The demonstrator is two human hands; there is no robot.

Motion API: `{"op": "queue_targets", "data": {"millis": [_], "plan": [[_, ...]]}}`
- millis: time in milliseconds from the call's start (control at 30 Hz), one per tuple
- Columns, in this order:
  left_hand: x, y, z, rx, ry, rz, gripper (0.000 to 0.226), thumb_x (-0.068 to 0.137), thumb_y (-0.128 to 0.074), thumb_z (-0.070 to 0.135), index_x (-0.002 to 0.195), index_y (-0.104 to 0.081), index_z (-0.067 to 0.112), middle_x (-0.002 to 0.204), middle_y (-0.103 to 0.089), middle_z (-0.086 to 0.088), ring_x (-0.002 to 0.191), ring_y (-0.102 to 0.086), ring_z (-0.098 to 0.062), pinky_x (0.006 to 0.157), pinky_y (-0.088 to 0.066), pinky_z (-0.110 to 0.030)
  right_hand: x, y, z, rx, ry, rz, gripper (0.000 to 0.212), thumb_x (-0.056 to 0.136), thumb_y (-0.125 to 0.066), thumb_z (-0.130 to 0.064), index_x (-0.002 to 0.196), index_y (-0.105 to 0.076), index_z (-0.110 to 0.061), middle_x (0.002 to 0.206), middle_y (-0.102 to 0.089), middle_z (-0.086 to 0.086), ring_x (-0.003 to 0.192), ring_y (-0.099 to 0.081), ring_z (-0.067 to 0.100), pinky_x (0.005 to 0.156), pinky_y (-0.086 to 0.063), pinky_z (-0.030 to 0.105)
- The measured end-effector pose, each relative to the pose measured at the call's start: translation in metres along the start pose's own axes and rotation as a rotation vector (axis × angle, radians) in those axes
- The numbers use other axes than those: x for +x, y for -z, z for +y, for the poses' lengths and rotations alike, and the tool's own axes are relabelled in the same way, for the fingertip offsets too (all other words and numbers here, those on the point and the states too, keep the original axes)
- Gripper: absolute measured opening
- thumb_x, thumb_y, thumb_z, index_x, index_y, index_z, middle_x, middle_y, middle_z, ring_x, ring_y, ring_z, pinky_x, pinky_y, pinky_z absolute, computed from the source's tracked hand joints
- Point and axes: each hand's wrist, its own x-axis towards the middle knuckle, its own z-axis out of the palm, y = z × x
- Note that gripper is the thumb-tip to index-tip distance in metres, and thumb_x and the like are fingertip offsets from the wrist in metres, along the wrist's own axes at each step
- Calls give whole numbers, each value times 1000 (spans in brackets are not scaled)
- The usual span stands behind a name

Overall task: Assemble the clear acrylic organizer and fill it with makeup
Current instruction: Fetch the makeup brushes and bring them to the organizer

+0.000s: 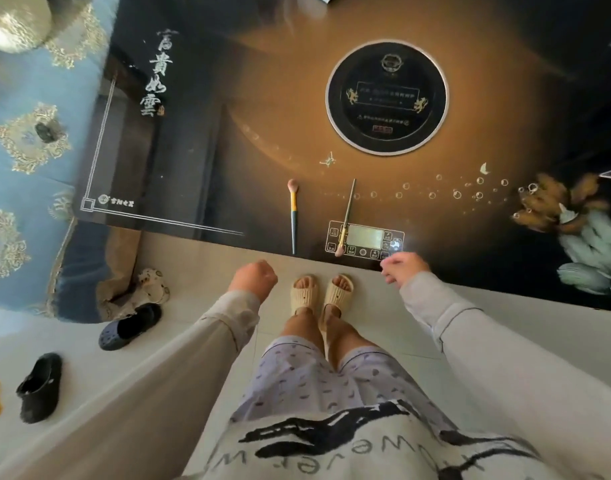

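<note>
We're in a home living room: a glossy table (pixel 200 109) with built-in round cooktop (pixel 387 97), brocade sofa (pixel 23 140) alongside, clogs (pixel 131 326) on the tiled floor (pixel 207 271).

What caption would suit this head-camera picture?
Standing person, both hands empty, faces a dark table bearing two makeup brushes; no organizer visible.

Counter (pixel 262 98) glossy black fading to amber-gold, white calligraphy upper left, bubble and leaf print at right; brush (pixel 292 213) pink tip, yellow-to-teal handle; slippers (pixel 323 292) cream ribbed; shorts (pixel 314 379) lilac with dark specks; sofa cover (pixel 23 161) blue-gold brocade.
</note>
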Motion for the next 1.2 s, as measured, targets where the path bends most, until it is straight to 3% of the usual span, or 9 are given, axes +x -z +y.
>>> {"op": "queue_targets", "data": {"millis": [67,200,333,400,500,767,900,1033,1200], "plan": [[17,7,15,-12,-33,20,28,89,-46,13,113,-57,3,116,-62,-20,105,-57,-34,82,-43,-30,14,-5,-19,32,-1,-11,29,89,-48,-6,64,-59,-16,72,-58,8,53,-48,12,49,-36,20],[47,12,42,20,-99,19,32,88,-52,18,118,-49,7,116,-60,-16,100,-57,-30,77,-41,-32,33,-27,-46,69,-27,47,18,86,-54,-8,101,-64,-6,80,-60,7,70,-57,22,61,-45,26],[75,10,64,-31,-41,6,37,88,-55,30,116,-43,8,115,-59,-14,88,-56,-25,75,-48,-34,46,-43,-65,-85,-8,169,24,84,-61,-22,103,-60,-8,105,-66,11,97,-61,30,77,-48,32],[88,5,72,5,-15,13,44,89,-50,42,116,-41,8,116,-57,-15,100,-59,-33,81,-50,-41,55,-47,-73,-145,16,226,30,85,-61,-31,103,-59,-8,104,-67,12,97,-62,32,73,-46,32],[99,-1,81,118,-15,81,46,90,-44,47,112,-39,7,113,-59,-17,103,-59,-38,70,-41,-39,64,-52,-80,-252,11,269,36,86,-58,-40,103,-59,-8,102,-67,11,95,-63,30,69,-41,30],[111,2,81,235,-73,103,24,94,-33,16,112,-43,4,111,-60,-19,100,-58,-38,68,-36,-37,65,-52,-81,-278,-9,294,26,89,-57,-28,102,-67,-8,103,-69,13,96,-64,32,72,-44,29],[99,5,70,214,-102,22,23,92,-37,15,108,-48,4,105,-60,-18,79,-51,-29,68,-40,-37,48,-47,-73,-239,21,252,22,89,-56,-24,98,-65,-6,101,-69,13,94,-63,31,69,-42,29],[71,11,43,180,-113,-106,24,90,-43,18,107,-53,4,100,-63,-16,89,-61,-34,81,-48,-39,16,-37,-48,-273,62,223,7,88,-56,-19,88,-54,-13,99,-66,15,85,-57,28,67,-37,26],[28,16,-8,285,-115,-225,25,92,-45,18,111,-55,6,88,-59,-11,83,-56,-27,78,-43,-33,-30,-31,4,-269,-24,171,10,88,-58,-18,94,-56,-11,99,-67,14,79,-57,28,66,-43,27]]}}
